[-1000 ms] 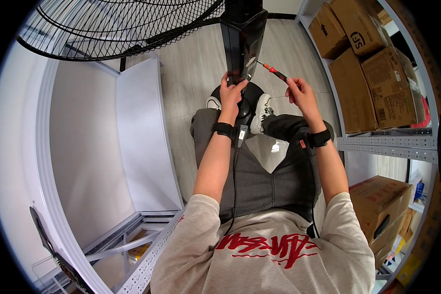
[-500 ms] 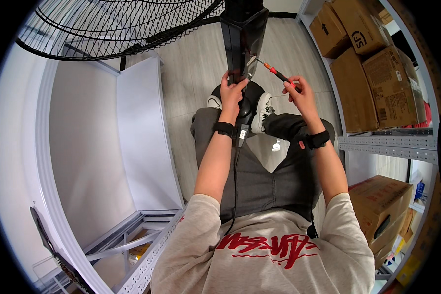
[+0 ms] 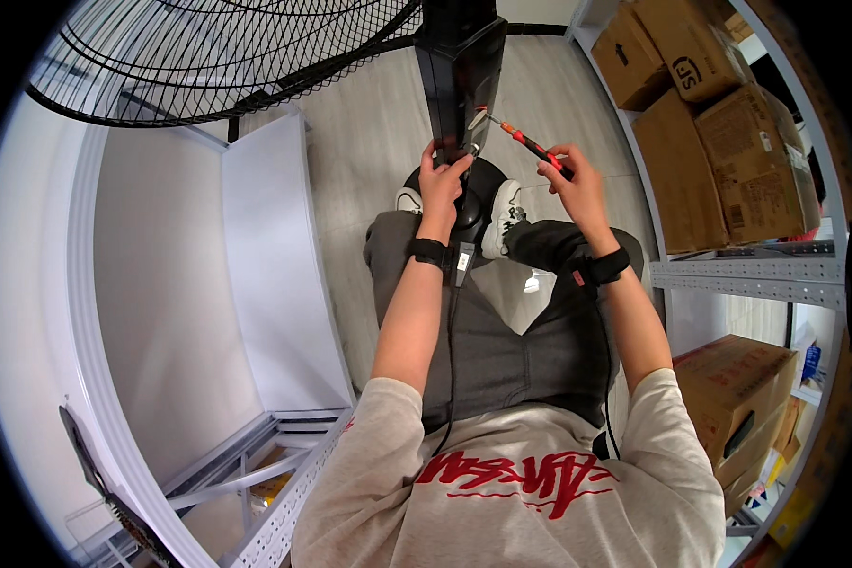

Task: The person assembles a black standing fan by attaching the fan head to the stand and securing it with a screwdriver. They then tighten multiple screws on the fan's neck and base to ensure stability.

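A black standing fan's column (image 3: pixel 448 90) rises in front of me, from a round dark base (image 3: pixel 484 180) between my shoes. My left hand (image 3: pixel 438 189) grips the column's lower end, thumb toward its right side. In my right hand (image 3: pixel 579 189) is a red and black screwdriver (image 3: pixel 534 147), held by the rear of its handle in the fingers. Its shaft points up and left, and the tip is at the column's right face; whether it touches cannot be made out. A small pale piece shows by the tip.
The fan's black wire cage (image 3: pixel 227 62) hangs at upper left. A white panel (image 3: pixel 275 256) and metal frame (image 3: pixel 293 492) stand on my left. On the right, shelving (image 3: pixel 748 276) holds cardboard boxes (image 3: pixel 753 166). Another carton (image 3: pixel 734 393) sits lower. Cables run along my lap.
The whole view has shifted slightly. My right hand and the screwdriver have moved a little to the left, along with the column. Both grips look the same.
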Motion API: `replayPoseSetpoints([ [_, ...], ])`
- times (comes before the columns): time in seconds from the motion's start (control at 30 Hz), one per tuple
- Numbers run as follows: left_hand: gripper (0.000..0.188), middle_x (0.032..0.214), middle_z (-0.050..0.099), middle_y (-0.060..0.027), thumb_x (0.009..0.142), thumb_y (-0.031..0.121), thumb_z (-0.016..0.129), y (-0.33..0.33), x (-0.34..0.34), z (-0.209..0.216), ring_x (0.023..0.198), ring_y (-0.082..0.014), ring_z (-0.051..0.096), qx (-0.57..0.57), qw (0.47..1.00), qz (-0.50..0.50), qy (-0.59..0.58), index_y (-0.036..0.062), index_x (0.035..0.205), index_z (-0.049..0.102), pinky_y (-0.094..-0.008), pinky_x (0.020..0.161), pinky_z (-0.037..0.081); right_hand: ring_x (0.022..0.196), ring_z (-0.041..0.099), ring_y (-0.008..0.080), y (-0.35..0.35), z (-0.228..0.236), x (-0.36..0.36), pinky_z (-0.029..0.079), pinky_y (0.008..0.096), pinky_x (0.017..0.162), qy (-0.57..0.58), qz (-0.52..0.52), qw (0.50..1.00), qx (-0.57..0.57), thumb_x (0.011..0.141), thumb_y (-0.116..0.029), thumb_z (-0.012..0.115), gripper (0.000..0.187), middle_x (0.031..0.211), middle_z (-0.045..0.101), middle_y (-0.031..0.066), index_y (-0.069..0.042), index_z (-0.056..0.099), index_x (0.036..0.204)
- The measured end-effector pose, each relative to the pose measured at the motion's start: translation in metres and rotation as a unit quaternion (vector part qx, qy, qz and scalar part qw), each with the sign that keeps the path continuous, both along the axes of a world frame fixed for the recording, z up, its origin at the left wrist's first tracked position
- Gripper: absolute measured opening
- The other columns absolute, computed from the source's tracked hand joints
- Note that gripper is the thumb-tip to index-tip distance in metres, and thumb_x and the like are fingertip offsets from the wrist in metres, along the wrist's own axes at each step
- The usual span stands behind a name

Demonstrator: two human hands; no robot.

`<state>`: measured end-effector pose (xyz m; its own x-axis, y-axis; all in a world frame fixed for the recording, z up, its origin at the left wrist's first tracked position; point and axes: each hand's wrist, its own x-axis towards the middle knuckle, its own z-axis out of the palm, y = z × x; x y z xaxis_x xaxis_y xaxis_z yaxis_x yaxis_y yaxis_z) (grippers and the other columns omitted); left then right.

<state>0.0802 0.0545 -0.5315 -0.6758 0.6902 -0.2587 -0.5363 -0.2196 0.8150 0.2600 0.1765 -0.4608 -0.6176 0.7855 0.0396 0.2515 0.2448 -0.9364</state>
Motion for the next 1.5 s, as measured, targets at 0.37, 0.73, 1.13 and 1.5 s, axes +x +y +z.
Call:
replayPoseSetpoints([
  [0.37, 0.057, 0.075, 0.058, 0.0019, 0.081, 0.003, 0.071, 0.001, 0.0, 0.002, 0.045, -0.0006, 0.034, -0.005, 1.0, 0.005, 0.01, 0.0104, 0.128, 0.041, -0.0186, 0.039, 0.023, 0.051, 0.044, 0.0049, 0.008, 0.0, 0.005, 0.031, 0.0213, 0.044, -0.065, 0.043, 0.977, -0.199, 0.095, -0.043, 0.054, 0.04, 0.06, 0.056, 0.0, -0.005, 0.059, 0.087],
  [0.73, 0.066, 0.077, 0.059, 0.004, 0.076, 0.001, 0.074, 0.003, 0.002, -0.002, 0.048, 0.0001, 0.034, 0.008, 1.0, 0.011, -0.004, 0.0104, 0.133, 0.041, -0.0194, 0.04, 0.021, 0.053, 0.049, 0.0116, 0.008, -0.004, 0.003, 0.038, 0.0279, 0.051, -0.045, 0.019, 0.992, -0.114, 0.098, -0.046, 0.047, 0.049, 0.056, 0.052, 0.0016, -0.004, 0.058, 0.075],
  [1.13, 0.061, 0.078, 0.06, 0.0033, 0.078, 0.002, 0.073, 0.003, 0.001, -0.001, 0.045, 0.0005, 0.031, -0.001, 1.0, 0.02, 0.002, 0.011, 0.13, 0.043, -0.0187, 0.039, 0.02, 0.049, 0.041, 0.0086, 0.008, -0.002, 0.006, 0.033, 0.0255, 0.047, -0.05, 0.057, 0.974, -0.212, 0.098, -0.053, 0.04, 0.055, 0.056, 0.048, -0.0012, -0.003, 0.06, 0.084],
  [1.5, 0.055, 0.079, 0.061, 0.003, 0.08, 0.002, 0.072, 0.002, 0.003, 0.002, 0.045, 0.0009, 0.031, 0.005, 1.0, 0.013, 0.005, 0.0112, 0.127, 0.045, -0.0185, 0.038, 0.019, 0.048, 0.038, 0.0076, 0.018, 0.001, 0.007, 0.03, 0.0252, 0.046, -0.051, 0.093, 0.964, -0.242, 0.097, -0.052, 0.044, 0.052, 0.054, 0.047, -0.0031, -0.006, 0.058, 0.077],
])
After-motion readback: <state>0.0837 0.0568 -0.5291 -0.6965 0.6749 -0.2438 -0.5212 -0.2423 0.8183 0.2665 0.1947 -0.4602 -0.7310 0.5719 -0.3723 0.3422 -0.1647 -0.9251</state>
